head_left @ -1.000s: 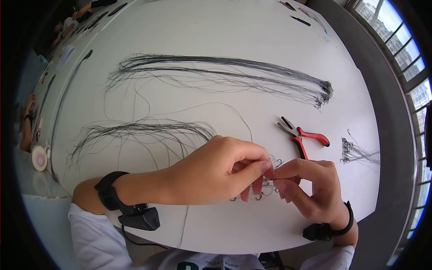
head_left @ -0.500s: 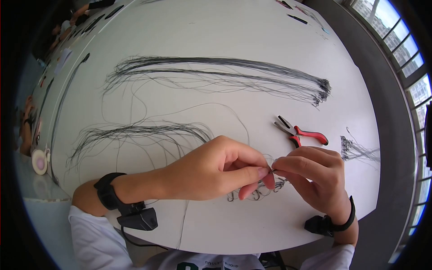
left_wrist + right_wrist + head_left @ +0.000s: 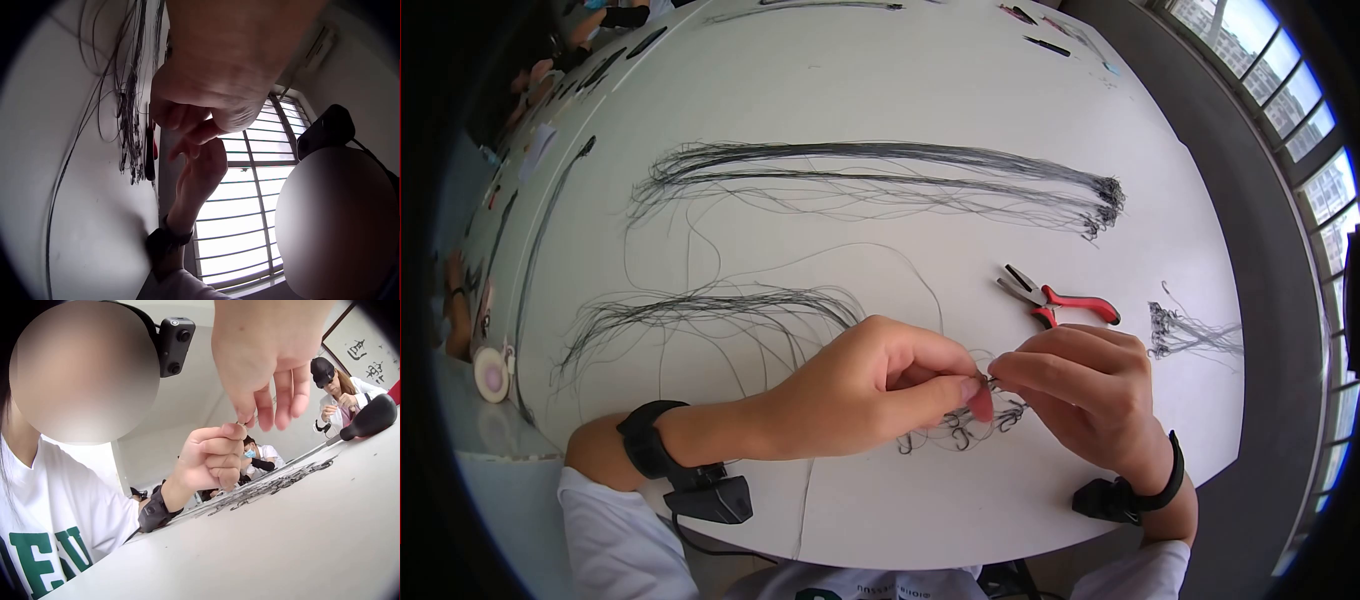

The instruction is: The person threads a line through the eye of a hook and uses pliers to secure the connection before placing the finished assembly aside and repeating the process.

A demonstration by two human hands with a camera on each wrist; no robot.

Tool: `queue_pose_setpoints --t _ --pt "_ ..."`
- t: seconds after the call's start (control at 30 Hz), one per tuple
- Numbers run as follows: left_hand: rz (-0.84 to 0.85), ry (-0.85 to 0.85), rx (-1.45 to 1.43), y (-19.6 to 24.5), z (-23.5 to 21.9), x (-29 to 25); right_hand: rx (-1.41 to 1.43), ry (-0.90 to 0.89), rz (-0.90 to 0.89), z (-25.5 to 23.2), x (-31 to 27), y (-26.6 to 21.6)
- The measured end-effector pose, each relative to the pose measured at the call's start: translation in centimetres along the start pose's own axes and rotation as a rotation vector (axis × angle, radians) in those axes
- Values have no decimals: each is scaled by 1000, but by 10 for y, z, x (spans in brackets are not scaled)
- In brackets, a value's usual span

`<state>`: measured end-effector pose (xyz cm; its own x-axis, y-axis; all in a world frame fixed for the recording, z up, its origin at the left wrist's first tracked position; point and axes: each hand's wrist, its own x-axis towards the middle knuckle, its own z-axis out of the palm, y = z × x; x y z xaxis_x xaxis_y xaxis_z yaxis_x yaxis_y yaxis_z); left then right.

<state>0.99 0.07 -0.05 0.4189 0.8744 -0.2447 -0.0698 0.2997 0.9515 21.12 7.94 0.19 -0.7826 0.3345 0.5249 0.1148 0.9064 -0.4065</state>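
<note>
In the head view, the left hand [image 3: 890, 385] and right hand [image 3: 1090, 390] meet at their fingertips over the table's near half. Thumb and forefinger of each pinch one tiny dark piece [image 3: 990, 382], which looks like part of a fishing hook; fingers hide most of it. Just beneath lie several dark hooks [image 3: 962, 432] with thin line. In the right wrist view the left hand [image 3: 215, 456] has curled fingers, while the other fingers of the right hand [image 3: 269, 375] hang loosely. A bundle of thin dark lines [image 3: 710, 303] lies left of the hands.
Red-handled pliers [image 3: 1045, 300] lie just beyond the right hand. A long bundle of lined hooks [image 3: 860, 152] stretches across the table's middle, and a smaller bundle [image 3: 1165, 330] sits at the right edge. A white spool [image 3: 493, 374] is at far left. Other people [image 3: 340, 394] sit around.
The head view has shifted slightly. Both hands stay together at the fingertips; the right hand's fingers have drawn closer together over the small piece, and more of the hooks below show.
</note>
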Motion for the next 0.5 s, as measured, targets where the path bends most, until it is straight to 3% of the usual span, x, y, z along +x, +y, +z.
queue_pose_setpoints --t 0.1,0.17,0.2,0.3,0.33,0.5 --pt "27 99 55 -2 -1 -1 -17 -14 65 -1 1 0" --pt "50 165 104 -4 -4 -1 -300 48 316 -3 2 1" --pt "92 213 91 -5 -6 0 -337 -21 431 -4 -3 3" --pt "167 310 82 -9 -9 2 -494 -163 478 -7 -15 9" --pt "195 356 81 -10 -9 3 -432 -189 555 -7 -14 8" --pt "195 403 64 -12 -10 4 -385 -237 512 -7 -17 17"
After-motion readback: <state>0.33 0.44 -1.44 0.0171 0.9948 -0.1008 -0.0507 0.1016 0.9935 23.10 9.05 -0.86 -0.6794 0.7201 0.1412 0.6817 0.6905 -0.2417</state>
